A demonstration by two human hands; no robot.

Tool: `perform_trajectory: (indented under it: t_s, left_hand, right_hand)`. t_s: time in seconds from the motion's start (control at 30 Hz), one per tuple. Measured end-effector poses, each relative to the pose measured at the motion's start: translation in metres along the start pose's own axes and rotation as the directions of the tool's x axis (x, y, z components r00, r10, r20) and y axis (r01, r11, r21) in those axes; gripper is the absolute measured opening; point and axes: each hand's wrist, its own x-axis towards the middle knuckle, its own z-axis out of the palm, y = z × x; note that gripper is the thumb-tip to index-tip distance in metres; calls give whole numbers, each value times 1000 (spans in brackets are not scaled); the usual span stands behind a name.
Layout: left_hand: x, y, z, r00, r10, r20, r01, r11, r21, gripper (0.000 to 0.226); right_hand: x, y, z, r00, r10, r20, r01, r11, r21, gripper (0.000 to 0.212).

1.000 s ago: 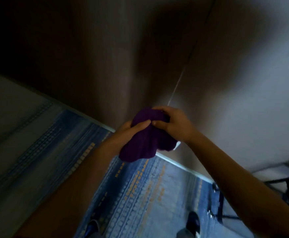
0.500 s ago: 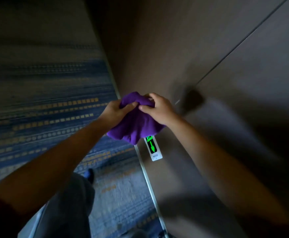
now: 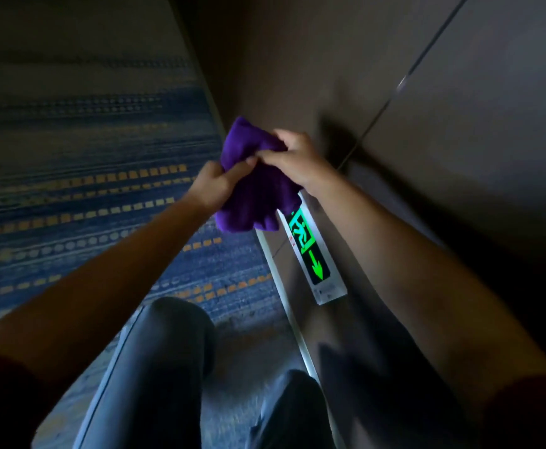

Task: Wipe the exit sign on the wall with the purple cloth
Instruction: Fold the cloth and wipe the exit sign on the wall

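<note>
A bunched purple cloth (image 3: 256, 196) hangs between both hands in front of the lower wall. My left hand (image 3: 214, 183) pinches its left side and my right hand (image 3: 292, 158) grips its top right. Low on the brown wall (image 3: 459, 157), just above the floor, sits the exit sign (image 3: 310, 254), a narrow lit panel with a green running figure and a green arrow in a white frame. The cloth covers the sign's upper end. Whether it touches the sign I cannot tell.
A blue carpet (image 3: 87, 189) with orange dotted stripes covers the floor to the left. A pale metal skirting strip (image 3: 278, 280) runs along the foot of the wall. My knees in grey trousers (image 3: 168, 367) fill the bottom of the view.
The view has swung down and closer to the wall's foot, and more of the sign now shows below the cloth. Both hands still hold the cloth.
</note>
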Motion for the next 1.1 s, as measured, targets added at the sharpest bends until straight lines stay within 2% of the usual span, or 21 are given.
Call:
perform_trajectory:
  t_s: [0.13, 0.3, 0.43, 0.53, 0.63, 0.7, 0.77, 0.87, 0.93, 1.0, 1.1]
  left_hand:
    - [14, -36, 13, 983, 122, -141, -125, 992, -12, 22]
    - [22, -63, 20, 964, 219, -151, -241, 960, -146, 16]
    - [12, -68, 26, 965, 174, -194, -213, 955, -207, 18]
    - [3, -71, 39, 969, 115, -220, -176, 941, -287, 21]
    - [4, -73, 56, 966, 68, -248, -155, 924, -350, 20]
    - [12, -81, 65, 957, 14, -290, -132, 911, -392, 21]
    - [20, -96, 76, 943, -52, -328, -88, 914, -397, 26]
    - [28, -128, 86, 939, -144, -313, -8, 899, -439, 37]
    - [33, -141, 92, 941, -186, -282, 29, 877, -480, 44]
    - [39, -149, 99, 931, -181, -317, 29, 903, -428, 51]
    - [47, -157, 109, 922, -148, -357, 9, 932, -364, 51]
  right_hand:
    - [15, 42, 28, 998, -31, -55, 34, 997, 67, 18]
    - [24, 71, 35, 992, -110, -67, 116, 990, 84, 18]
    - [10, 83, 35, 984, -163, -66, 164, 986, 18, 14]
    - [-6, 85, 27, 977, -196, -80, 185, 975, -122, 14]
    - [-30, 81, 19, 941, -299, -156, 217, 892, -396, 31]
    - [-43, 71, 5, 926, -361, -112, 240, 789, -565, 45]
    - [-52, 59, -15, 917, -398, -1, 274, 632, -725, 50]
    - [-61, 34, -41, 899, -387, 205, 328, 286, -900, 50]
    - [-62, 18, -52, 876, -402, 265, 327, 93, -940, 50]
    - [-61, 11, -61, 870, -416, 264, 277, -28, -960, 53]
    - [-58, 16, -72, 914, -323, 244, 171, -239, -956, 59]
